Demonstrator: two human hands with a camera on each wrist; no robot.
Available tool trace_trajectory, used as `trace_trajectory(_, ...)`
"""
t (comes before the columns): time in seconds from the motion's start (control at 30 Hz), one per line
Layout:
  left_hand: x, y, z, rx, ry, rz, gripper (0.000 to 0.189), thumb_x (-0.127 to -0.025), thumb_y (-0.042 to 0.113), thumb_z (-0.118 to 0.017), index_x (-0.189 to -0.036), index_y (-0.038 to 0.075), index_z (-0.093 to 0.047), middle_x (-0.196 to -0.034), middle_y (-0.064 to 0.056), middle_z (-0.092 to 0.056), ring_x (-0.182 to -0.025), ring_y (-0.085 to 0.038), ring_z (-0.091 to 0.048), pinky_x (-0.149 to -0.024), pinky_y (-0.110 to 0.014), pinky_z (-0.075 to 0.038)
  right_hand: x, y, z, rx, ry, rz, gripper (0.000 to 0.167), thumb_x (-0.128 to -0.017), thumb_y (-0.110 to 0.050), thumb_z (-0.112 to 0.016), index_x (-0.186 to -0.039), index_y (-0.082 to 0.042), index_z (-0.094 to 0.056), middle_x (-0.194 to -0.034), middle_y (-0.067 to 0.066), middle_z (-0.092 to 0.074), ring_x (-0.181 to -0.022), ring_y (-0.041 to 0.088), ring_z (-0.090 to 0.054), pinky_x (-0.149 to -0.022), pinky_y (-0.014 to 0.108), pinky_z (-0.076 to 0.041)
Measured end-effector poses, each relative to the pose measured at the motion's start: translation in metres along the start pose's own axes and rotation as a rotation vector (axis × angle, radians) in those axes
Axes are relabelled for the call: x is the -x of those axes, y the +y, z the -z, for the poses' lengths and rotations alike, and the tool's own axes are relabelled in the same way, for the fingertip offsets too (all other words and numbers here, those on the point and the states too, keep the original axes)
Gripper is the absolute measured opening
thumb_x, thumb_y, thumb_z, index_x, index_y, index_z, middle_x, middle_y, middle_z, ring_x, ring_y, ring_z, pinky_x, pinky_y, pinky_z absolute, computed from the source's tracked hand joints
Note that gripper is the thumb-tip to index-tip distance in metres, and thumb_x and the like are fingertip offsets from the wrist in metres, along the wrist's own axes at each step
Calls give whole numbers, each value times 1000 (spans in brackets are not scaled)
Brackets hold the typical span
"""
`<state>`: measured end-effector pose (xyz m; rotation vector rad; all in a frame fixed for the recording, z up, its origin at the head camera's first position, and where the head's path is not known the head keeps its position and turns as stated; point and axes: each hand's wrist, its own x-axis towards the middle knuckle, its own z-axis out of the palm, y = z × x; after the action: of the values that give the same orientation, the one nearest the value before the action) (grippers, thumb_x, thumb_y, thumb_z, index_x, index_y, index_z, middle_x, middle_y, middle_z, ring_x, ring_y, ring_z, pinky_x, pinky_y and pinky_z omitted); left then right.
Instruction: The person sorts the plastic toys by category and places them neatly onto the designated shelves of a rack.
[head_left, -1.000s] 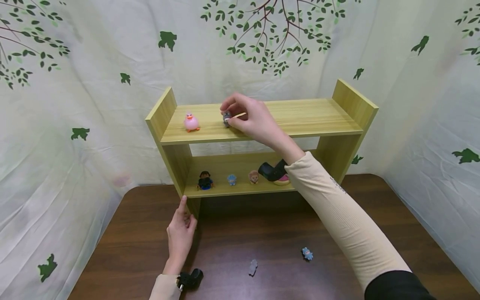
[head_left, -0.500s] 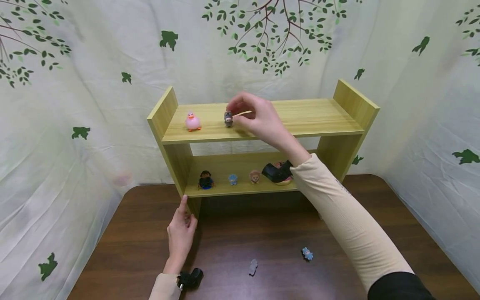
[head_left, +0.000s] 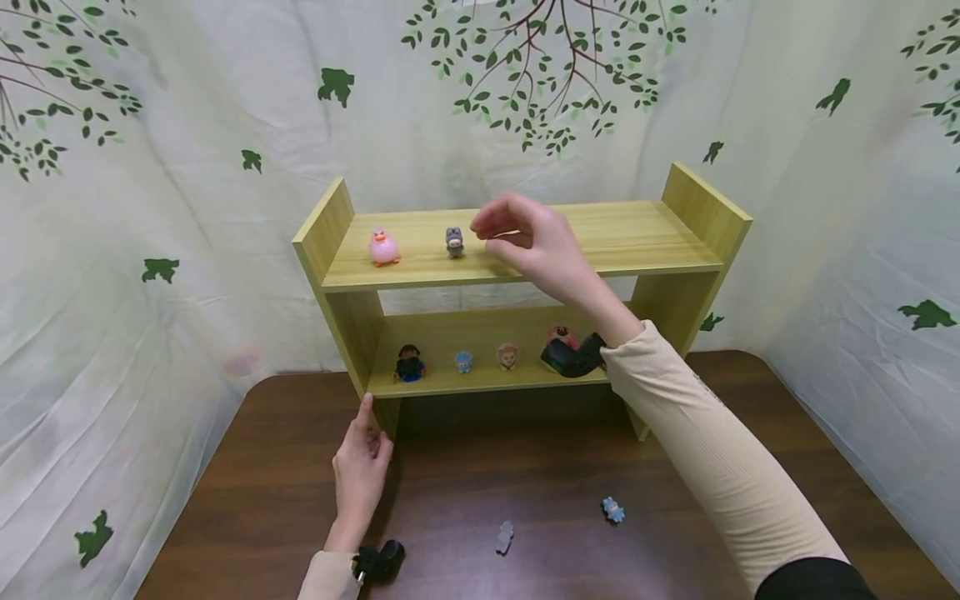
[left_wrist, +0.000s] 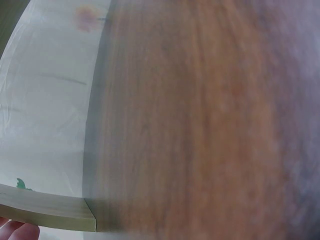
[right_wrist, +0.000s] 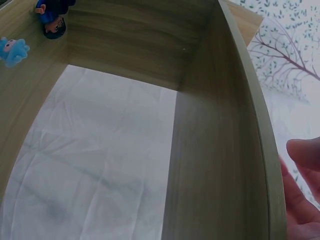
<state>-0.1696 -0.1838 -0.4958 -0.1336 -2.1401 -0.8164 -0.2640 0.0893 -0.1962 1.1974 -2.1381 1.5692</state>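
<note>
My right hand (head_left: 536, 243) hovers over the top board of a wooden shelf (head_left: 630, 237), its fingers loosely curved with a gap between thumb and fingertips. Just left of it, a small grey figurine (head_left: 454, 242) stands upright, apart from the fingers. Farther left on the same board is a pink duck figurine (head_left: 383, 247). My left hand (head_left: 360, 467) touches the shelf's left side panel with an extended index finger, at the level of the lower board. In the left wrist view, fingertips (left_wrist: 25, 233) show at the panel's edge.
The lower board bears a dark-haired doll (head_left: 409, 364), a small blue figurine (head_left: 463, 362), a tan figurine (head_left: 507, 357) and a pink figurine (head_left: 561, 336) partly behind the wrist camera. On the brown table (head_left: 300, 467) lie a grey-white piece (head_left: 505, 537) and a blue figurine (head_left: 612, 510).
My right hand has let go of the grey figurine and drawn back to the right, leaving it standing on the top board. The left hand stays in place.
</note>
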Motion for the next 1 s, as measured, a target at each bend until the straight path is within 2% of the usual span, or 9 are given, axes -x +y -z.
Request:
trace_trajectory(0.37, 0, 0, 1, -2, 3, -17, 82, -78, -16, -59, -148, 19, -34, -85, -17, -55, -66, -25, -60, -55, -43, -54, 15, -1, 7, -14, 4, 18, 18, -88, 5, -61, -107, 3, -61, -106, 13, -63, -100, 17, -60, -87, 31, -50)
trace_trajectory(0.77, 1, 1, 2, -5, -5, 2, 85, -77, -17, -61, -148, 20, -34, -87, -17, -55, -67, -28, -62, -57, -44, -55, 29, -2, 16, -52, 12, 2, 19, -89, 4, -61, -108, 5, -60, -107, 13, -62, -102, 21, -59, -88, 32, -50)
trace_trajectory(1.0, 1, 1, 2, 3, -5, 2, 85, -76, -18, -61, -148, 19, -34, -87, -18, -55, -68, -29, -62, -58, -45, -55, 37, -3, 20, -101, 24, 34, 18, -89, 7, -60, -107, 8, -59, -107, 15, -62, -101, 25, -60, -87, 34, -51)
